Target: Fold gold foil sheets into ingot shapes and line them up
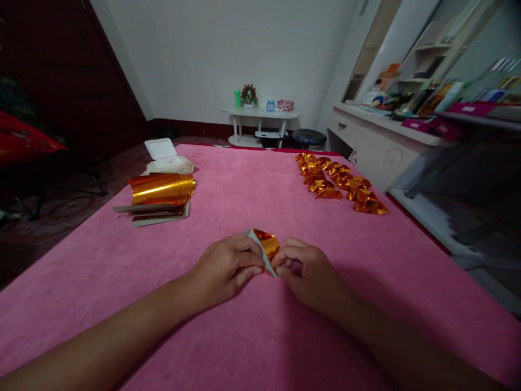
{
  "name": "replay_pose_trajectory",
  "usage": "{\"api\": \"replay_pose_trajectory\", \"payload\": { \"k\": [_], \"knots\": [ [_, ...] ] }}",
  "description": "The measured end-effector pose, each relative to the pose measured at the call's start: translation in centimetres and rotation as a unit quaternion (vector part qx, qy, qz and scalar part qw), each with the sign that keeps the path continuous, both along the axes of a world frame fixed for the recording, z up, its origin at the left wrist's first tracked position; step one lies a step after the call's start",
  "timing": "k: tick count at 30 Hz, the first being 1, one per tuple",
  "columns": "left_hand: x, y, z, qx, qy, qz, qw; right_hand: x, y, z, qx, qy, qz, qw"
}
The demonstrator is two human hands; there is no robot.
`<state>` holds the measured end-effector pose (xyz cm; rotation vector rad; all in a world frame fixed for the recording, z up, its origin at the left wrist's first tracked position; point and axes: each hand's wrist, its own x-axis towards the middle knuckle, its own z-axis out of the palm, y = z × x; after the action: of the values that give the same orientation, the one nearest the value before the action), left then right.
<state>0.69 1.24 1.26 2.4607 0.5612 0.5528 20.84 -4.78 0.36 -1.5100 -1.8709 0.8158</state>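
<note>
A partly folded sheet of gold foil paper (266,243) lies on the pink cloth in front of me, its dull grey back turned up along a slanting edge. My left hand (234,266) is closed on the grey flap from the left, thumb and fingers pressed together near its lower end. On the right side, my right hand (303,266) pinches the paper's near corner between thumb and fingertips. Parts of the sheet are hidden behind the fingers of both hands.
A stack of gold foil sheets (163,190) sits at the left, with an open white plastic box (161,149) behind it. Several folded gold foil pieces (325,168) stand in rows at the far right of the pink cloth (240,190). Beyond it stands a small white table (260,113).
</note>
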Motion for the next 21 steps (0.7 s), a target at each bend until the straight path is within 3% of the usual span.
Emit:
{"api": "replay_pose_trajectory", "payload": {
  "k": [8, 12, 21],
  "knots": [
    [0.9, 0.1, -0.3, -0.133, -0.024, 0.061, 0.989, -0.5, -0.3, 0.5, 0.012, -0.024, -0.018, 0.999],
    [1.3, 0.3, -0.2, -0.127, -0.007, 0.064, 0.99, -0.6, -0.4, 0.3, 0.022, -0.031, -0.031, 0.999],
    [1.6, 0.2, -0.7, -0.099, 0.032, 0.133, 0.986, -0.8, -0.3, 0.5, 0.015, -0.045, -0.04, 0.998]
  ]
}}
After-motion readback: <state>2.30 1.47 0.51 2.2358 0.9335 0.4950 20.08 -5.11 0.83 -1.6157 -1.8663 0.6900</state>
